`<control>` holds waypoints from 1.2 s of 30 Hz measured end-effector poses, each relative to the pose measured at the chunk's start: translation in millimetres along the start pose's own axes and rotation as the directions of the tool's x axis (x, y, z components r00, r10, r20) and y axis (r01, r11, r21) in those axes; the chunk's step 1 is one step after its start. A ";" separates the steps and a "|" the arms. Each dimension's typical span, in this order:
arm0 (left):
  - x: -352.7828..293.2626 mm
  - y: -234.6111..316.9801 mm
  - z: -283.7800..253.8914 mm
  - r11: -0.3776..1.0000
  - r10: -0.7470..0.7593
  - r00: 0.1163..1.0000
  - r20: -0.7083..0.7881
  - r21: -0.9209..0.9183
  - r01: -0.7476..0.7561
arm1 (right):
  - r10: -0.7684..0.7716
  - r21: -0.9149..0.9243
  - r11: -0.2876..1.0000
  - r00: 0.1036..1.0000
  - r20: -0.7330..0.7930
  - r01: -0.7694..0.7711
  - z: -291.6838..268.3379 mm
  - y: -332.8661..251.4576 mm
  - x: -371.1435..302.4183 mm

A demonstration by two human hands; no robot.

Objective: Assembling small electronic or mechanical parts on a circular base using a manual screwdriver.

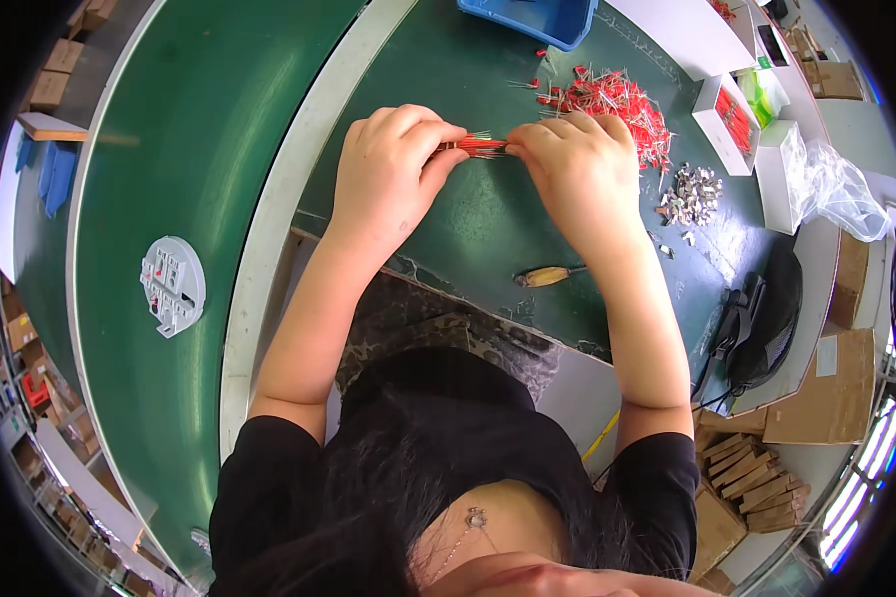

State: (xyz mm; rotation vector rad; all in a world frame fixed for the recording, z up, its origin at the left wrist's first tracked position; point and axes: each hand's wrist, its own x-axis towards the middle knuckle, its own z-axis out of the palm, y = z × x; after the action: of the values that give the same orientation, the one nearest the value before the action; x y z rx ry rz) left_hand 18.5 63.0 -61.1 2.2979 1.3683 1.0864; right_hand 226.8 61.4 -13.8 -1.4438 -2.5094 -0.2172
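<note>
Over the green worktop point(468, 224), the person's left hand point(390, 154) pinches one end of a small bundle of thin red pieces point(482, 146) between thumb and fingers, while the right hand point(579, 164) has its fingertips together on the other end. They look to be evening up the bundle; that calls for one steady pinch while the other lines up stray ends. A loose red pile point(632, 111) spreads just beyond the right hand, with small metal parts point(691, 194) nearer.

Red bundle point(483, 146) and pile point(622, 109), green tabletop point(458, 234), blue bin point(567, 38), black shirt point(458, 403), camouflage-patterned cloth point(398, 333).
</note>
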 end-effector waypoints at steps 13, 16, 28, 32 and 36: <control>-2.6 6.4 -5.4 0.999 -0.032 0.999 -0.028 -0.003 0.032 | -0.035 -0.075 0.997 0.998 -0.043 0.032 -26.9 9.8 -14.2; 1.0 16.4 -12.2 0.986 0.157 0.981 -0.115 0.066 -0.150 | -0.042 -0.100 0.994 0.998 -0.047 0.037 -38.3 3.9 -22.0; -18.8 57.9 8.9 0.931 0.022 0.999 0.029 -0.364 -0.010 | 0.184 0.487 0.860 0.983 -0.017 -0.152 -53.6 -15.3 -57.0; -38.0 58.2 14.5 0.948 -0.047 0.997 0.068 -0.312 0.066 | 0.330 0.838 0.441 0.926 0.182 -0.322 -30.8 -20.1 -66.9; -47.4 56.8 10.5 0.992 0.015 0.998 0.057 -0.123 -0.008 | 0.233 0.806 0.540 0.963 0.134 -0.242 -17.3 -27.2 -69.8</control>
State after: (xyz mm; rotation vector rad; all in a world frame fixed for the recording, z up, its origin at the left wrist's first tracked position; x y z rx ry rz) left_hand 49.5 -5.0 -59.2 2.2334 1.2324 1.0681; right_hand 239.3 -14.4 -16.9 -1.2906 -1.8796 0.9083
